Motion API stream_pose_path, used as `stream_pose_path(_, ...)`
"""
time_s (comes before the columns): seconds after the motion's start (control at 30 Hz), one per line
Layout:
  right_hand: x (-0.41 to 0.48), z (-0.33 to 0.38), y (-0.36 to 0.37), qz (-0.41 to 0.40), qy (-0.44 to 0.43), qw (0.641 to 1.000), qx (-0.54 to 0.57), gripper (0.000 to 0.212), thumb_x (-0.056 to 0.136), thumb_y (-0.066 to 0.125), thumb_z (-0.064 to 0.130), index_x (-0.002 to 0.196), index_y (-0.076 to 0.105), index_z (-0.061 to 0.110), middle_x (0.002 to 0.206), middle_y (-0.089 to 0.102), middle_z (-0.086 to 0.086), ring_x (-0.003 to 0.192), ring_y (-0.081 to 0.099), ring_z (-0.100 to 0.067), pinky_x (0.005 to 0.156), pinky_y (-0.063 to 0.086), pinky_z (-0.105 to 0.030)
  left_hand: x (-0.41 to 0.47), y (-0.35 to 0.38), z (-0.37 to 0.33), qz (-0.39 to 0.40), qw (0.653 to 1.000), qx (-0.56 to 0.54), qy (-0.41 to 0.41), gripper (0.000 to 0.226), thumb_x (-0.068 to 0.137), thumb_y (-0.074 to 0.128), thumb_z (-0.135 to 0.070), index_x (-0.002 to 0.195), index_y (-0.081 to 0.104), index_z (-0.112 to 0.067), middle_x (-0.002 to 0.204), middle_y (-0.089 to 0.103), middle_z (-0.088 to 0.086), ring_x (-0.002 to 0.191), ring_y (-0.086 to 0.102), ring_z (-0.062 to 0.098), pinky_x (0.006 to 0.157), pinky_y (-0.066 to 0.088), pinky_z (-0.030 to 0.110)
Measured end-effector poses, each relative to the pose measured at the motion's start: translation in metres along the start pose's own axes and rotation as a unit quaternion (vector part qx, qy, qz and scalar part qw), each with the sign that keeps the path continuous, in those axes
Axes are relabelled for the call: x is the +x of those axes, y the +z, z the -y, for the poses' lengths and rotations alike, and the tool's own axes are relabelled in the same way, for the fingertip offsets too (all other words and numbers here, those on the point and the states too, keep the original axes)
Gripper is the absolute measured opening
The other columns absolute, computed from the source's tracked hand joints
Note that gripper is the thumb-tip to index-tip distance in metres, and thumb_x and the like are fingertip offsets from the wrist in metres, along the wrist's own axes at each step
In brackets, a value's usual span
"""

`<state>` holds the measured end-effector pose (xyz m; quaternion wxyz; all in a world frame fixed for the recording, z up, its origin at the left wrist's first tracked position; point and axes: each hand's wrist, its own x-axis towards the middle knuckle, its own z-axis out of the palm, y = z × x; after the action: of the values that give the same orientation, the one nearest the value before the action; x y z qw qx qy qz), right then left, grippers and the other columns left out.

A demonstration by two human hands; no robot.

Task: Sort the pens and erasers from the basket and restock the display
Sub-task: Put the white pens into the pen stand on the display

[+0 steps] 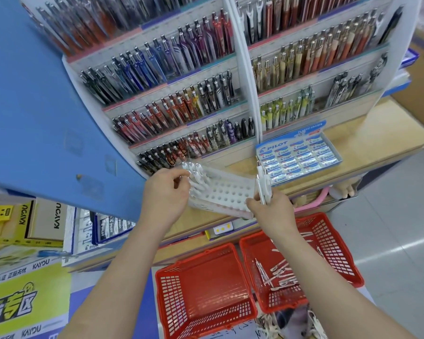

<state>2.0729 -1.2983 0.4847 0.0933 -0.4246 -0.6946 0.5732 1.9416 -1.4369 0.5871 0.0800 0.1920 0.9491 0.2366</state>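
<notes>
Pens are being restocked. The left hand's (165, 192) fingers (181, 176) pinch a white pen (194, 178) at the holed rack (230, 192). The right hand (271, 209) grips spare pens (262, 185) just beyond the rack's other end. Next, probably: seat it straight in a free hole. More lie in the red basket (348, 270) below.
</notes>
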Motion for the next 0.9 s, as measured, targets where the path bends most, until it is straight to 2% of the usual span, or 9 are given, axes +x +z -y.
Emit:
stream_pose_path(0.1,0.001,0.0,0.001,0.007,0.002,1.0,0.001,0.013,0.078,0.066,0.02,0.083,0.057,0.013,0.072,0.062,-0.001,0.071,0.059,-0.023,0.063,0.046,-0.033,0.0,-0.004,-0.001,-0.01,1.0,0.003,-0.005,0.021,0.088,0.053,-0.02,0.098,0.071,-0.026,0.089,0.065,-0.002,0.079,0.058,0.015,0.07,0.045,0.028)
stream_pose_path(0.17,0.001,-0.001,0.002,0.006,0.001,1.0,0.009,0.024,0.078,0.067,0.021,0.099,0.06,0.014,0.088,0.067,-0.002,0.084,0.062,-0.024,0.075,0.051,-0.037,0.0,-0.007,-0.003,-0.023,1.0,0.009,-0.008,0.018,0.085,0.056,-0.018,0.094,0.07,-0.025,0.083,0.066,-0.003,0.075,0.06,0.015,0.07,0.049,0.029)
stream_pose_path(0.23,0.002,-0.002,0.003,0.005,0.0,1.0,0.015,0.031,0.077,0.067,0.022,0.106,0.06,0.014,0.095,0.068,-0.002,0.09,0.062,-0.023,0.081,0.051,-0.04,-0.001,-0.01,-0.005,-0.032,0.999,0.017,-0.009,0.017,0.083,0.059,-0.017,0.094,0.07,-0.023,0.077,0.065,-0.006,0.071,0.06,0.012,0.069,0.05,0.028)
stream_pose_path(0.3,0.002,-0.002,0.003,0.004,0.0,1.0,0.017,0.031,0.078,0.067,0.022,0.108,0.06,0.015,0.096,0.068,-0.001,0.091,0.062,-0.023,0.081,0.051,-0.039,0.0,-0.012,-0.006,-0.03,0.999,0.035,0.005,0.017,0.083,0.06,-0.017,0.095,0.071,-0.022,0.077,0.064,-0.007,0.069,0.058,0.011,0.067,0.047,0.024)
stream_pose_path(0.43,0.001,-0.002,0.004,0.0,0.001,1.0,0.019,0.03,0.08,0.066,0.022,0.109,0.06,0.015,0.097,0.068,-0.001,0.091,0.062,-0.022,0.079,0.05,-0.035,0.004,-0.009,-0.003,-0.009,0.993,0.105,0.056,0.019,0.083,0.059,-0.016,0.097,0.072,-0.019,0.091,0.065,0.0,0.079,0.057,0.016,0.071,0.043,0.025)
stream_pose_path(0.53,0.001,-0.001,0.004,-0.007,-0.001,1.0,0.011,0.033,0.079,0.066,0.023,0.111,0.06,0.014,0.099,0.067,-0.002,0.093,0.061,-0.023,0.08,0.049,-0.035,0.007,-0.007,-0.002,-0.001,0.993,0.107,0.059,0.02,0.084,0.059,-0.015,0.099,0.072,-0.018,0.095,0.065,0.001,0.079,0.055,0.015,0.071,0.039,0.023)
stream_pose_path(0.63,0.001,-0.001,0.004,-0.012,-0.002,1.0,0.009,0.032,0.08,0.066,0.022,0.11,0.06,0.013,0.098,0.067,-0.002,0.091,0.06,-0.023,0.076,0.047,-0.033,0.009,-0.008,-0.003,0.0,0.992,0.105,0.064,0.02,0.083,0.06,-0.016,0.099,0.072,-0.017,0.093,0.065,0.001,0.079,0.057,0.015,0.074,0.043,0.024)
stream_pose_path(0.8,0.0,-0.001,0.005,-0.013,-0.001,1.0,0.013,0.027,0.08,0.065,0.022,0.105,0.059,0.013,0.093,0.067,-0.003,0.088,0.061,-0.024,0.077,0.051,-0.038,0.009,-0.004,-0.003,0.011,0.991,0.104,0.08,0.02,0.083,0.059,-0.014,0.098,0.072,-0.016,0.093,0.065,0.002,0.082,0.059,0.019,0.078,0.049,0.032)
stream_pose_path(0.9,-0.001,-0.001,0.005,-0.01,-0.003,1.0,0.024,0.025,0.081,0.065,0.02,0.105,0.059,0.015,0.091,0.066,-0.001,0.086,0.061,-0.021,0.073,0.049,-0.033,0.008,0.001,-0.002,0.016,0.992,0.098,0.079,0.019,0.085,0.061,-0.014,0.099,0.072,-0.016,0.091,0.067,0.002,0.081,0.059,0.017,0.078,0.047,0.028)
